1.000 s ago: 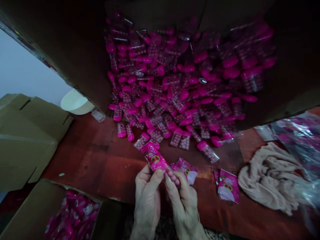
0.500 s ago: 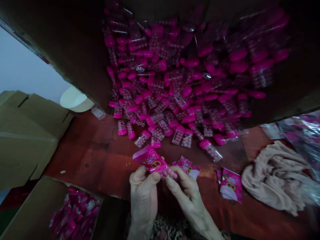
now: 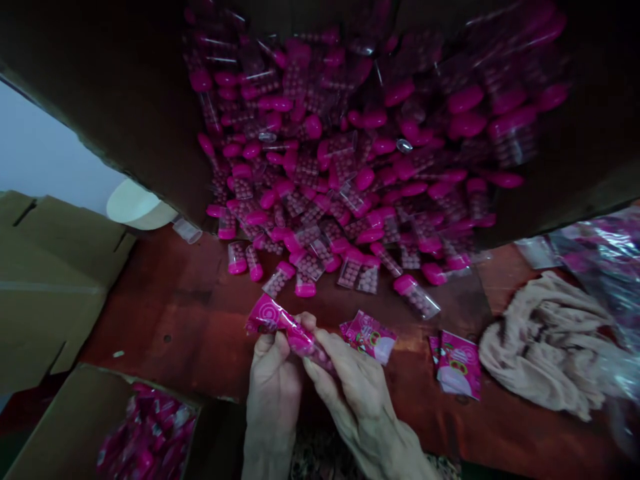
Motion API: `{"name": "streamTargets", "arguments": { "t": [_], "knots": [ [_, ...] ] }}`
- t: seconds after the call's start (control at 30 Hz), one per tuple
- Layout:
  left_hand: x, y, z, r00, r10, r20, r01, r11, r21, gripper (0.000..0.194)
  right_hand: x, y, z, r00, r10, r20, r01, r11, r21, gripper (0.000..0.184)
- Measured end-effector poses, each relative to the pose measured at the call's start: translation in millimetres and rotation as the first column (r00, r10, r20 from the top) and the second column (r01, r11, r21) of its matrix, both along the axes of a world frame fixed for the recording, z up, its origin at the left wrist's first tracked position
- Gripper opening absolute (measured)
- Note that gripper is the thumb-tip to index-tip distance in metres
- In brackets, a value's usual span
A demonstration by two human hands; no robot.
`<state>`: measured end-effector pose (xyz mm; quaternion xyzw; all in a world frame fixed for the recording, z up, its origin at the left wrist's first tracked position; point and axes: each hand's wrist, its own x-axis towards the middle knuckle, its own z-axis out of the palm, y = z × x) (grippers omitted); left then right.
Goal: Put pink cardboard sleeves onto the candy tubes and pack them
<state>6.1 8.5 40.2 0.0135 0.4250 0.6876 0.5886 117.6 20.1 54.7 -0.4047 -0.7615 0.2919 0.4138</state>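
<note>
Both hands meet over the front of the table on one small container [image 3: 323, 357] of round pink balls, partly covered by a pink printed wrapper [image 3: 270, 317]. My left hand [image 3: 274, 383] is closed on the wrapper's left side, its thumb along the lower edge. The fingers of my right hand [image 3: 357, 387] close round the container's right part, hiding much of it. Just right of the hands lie flat pink printed packets [image 3: 369, 337]. Another small stack of such packets [image 3: 459, 365] lies further right.
Beyond the hands, a big tipped carton [image 3: 150, 140] spills many clear, pink-capped containers [image 3: 345, 213] onto the reddish table [image 3: 165, 300]. A crumpled beige cloth [image 3: 547, 343] and clear plastic [image 3: 610, 280] lie right. At lower left, a box [image 3: 65, 423] holds pink packs [image 3: 150, 427].
The wrapper has gone from standing open and wide to narrow round the container. My right hand has moved left and over it. The whole view has shifted slightly.
</note>
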Motion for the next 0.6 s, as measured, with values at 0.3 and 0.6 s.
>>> {"name": "streamTargets", "arguments": {
  "t": [0.3, 0.6],
  "knots": [
    [5.5, -2.1, -5.9, 0.998, 0.035, 0.052, -0.029, 0.992, -0.121, 0.022, 2.5, 2.2, -17.1, 1.000, 0.009, -0.023, -0.010, 1.000, -0.007, 0.032],
    [13.4, -3.4, -8.5, 1.000, 0.020, -0.018, -0.020, 1.000, 0.022, 0.027, -2.6, -1.8, -26.3, 0.998, -0.058, -0.006, 0.058, 0.983, 0.175, 0.036]
  ]
}}
